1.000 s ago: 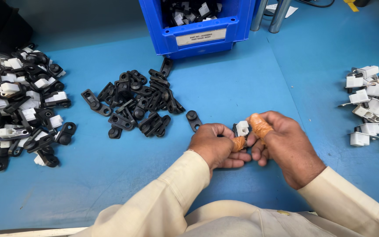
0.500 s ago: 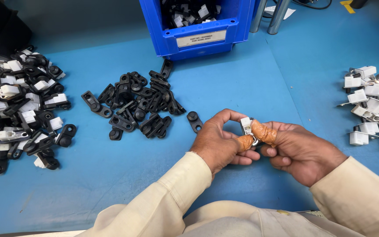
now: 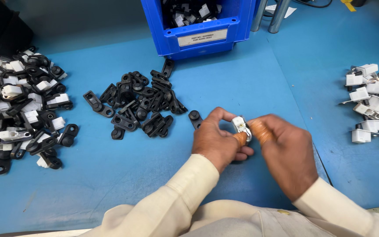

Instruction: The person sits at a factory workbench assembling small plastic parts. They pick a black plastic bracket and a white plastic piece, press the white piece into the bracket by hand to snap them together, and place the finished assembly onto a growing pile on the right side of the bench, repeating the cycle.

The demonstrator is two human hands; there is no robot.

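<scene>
far left: mixed heap (image 3: 18, 105) of black and white parts on the blue tabletop (image 3: 110, 184), spilling to the frame edge. next right: black pile (image 3: 139, 105) of small clips, loose, one stray clip (image 3: 194, 117) lying just beside the left hand. behind the pile, top centre: blue bin (image 3: 202, 26) with black and white parts inside, a label on its front wall.

centre: left hand (image 3: 218, 142), cream sleeve, grip pinched on a small white part (image 3: 241, 127) with a metal piece on it; orange cot on one finger. part is held above the tabletop, between both hands, not resting on anything. right hand (image 3: 286, 153) touches the same part from the other side, its grip pressed on it, orange cot on a finger there too.

top right of bin: two metal legs (image 3: 270, 15), upright. far right: white pile (image 3: 373, 103) of parts with metal bits, well apart from the hands.
</scene>
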